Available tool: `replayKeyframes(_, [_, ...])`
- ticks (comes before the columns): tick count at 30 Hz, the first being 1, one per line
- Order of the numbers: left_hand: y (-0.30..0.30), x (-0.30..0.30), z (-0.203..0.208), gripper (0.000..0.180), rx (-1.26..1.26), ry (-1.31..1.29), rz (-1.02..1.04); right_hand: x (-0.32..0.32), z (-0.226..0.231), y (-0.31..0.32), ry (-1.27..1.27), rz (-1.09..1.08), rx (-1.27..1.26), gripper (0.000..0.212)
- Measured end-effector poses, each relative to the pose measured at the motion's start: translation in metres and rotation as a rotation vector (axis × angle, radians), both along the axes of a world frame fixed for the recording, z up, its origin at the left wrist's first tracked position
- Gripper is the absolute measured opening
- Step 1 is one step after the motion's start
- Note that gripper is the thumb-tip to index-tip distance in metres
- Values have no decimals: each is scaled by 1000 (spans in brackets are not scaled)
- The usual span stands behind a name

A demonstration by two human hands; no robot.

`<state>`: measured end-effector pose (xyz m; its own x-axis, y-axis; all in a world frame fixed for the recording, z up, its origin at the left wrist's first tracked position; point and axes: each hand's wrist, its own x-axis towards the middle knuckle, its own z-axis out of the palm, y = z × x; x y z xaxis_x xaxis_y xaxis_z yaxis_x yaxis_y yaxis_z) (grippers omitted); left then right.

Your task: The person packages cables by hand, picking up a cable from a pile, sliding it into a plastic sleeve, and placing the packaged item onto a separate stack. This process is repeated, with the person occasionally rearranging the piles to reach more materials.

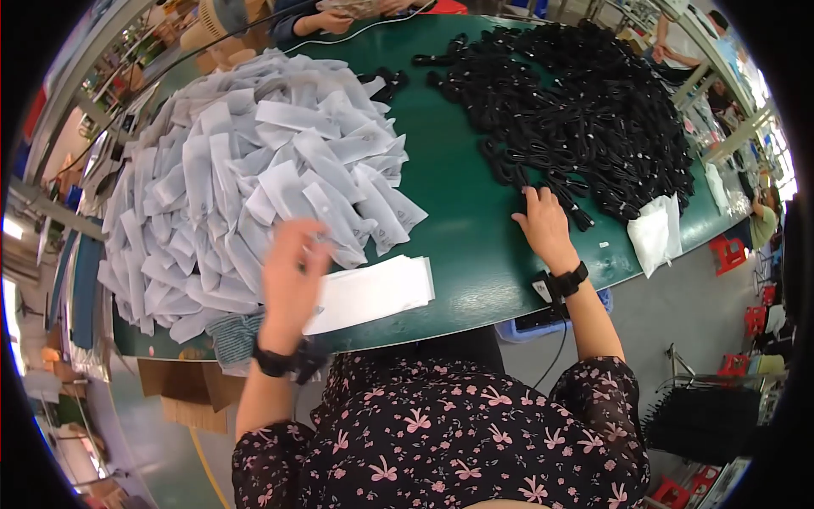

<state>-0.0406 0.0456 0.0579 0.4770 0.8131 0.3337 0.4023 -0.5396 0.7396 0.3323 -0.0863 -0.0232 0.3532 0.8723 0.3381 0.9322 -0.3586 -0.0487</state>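
Note:
My left hand (292,267) is smeared by motion, its fingers bent, above the right side of a big heap of pale translucent sleeves (216,182). Whether it holds anything cannot be made out. Just beside it lies a stack of flat white sleeves (377,293) near the table's front edge. My right hand (547,229) lies low over the green table, thumb apart and fingers stretched forward, with nothing seen in it. Its fingertips reach the near edge of a large pile of bundled black cables (585,119), close to one bundle (564,191).
A white plastic bag (655,233) sits at the table's right edge. Grey-green cloth (235,341) rests at the front left edge, above a cardboard box (191,390). Beneath the front edge is a blue bin (513,329). Across the table, another person's hand (332,21) shows.

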Motion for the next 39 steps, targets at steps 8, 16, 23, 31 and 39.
replayKeyframes(8, [-58, 18, -88, 19, 128, 187, -139, -74, -9, -11, 59, 72, -63, 32])
replayKeyframes(16, [-56, 16, -86, 14, -126, 34, -101, -132, 18, -20, 640, 585, 179, 31])
replayKeyframes(23, [-52, 12, -85, 12, -317, -93, -136, -133, 22, -20, 349, 838, -75, 37])
replayKeyframes(31, [-53, 20, -70, 14, 114, -27, -330, -138, -7, -12, 1282, 629, -84, 32])
replayKeyframes(39, [-38, 22, -47, 8, -173, -177, -306, -154, 31, -1, 972, 833, 246, 35])
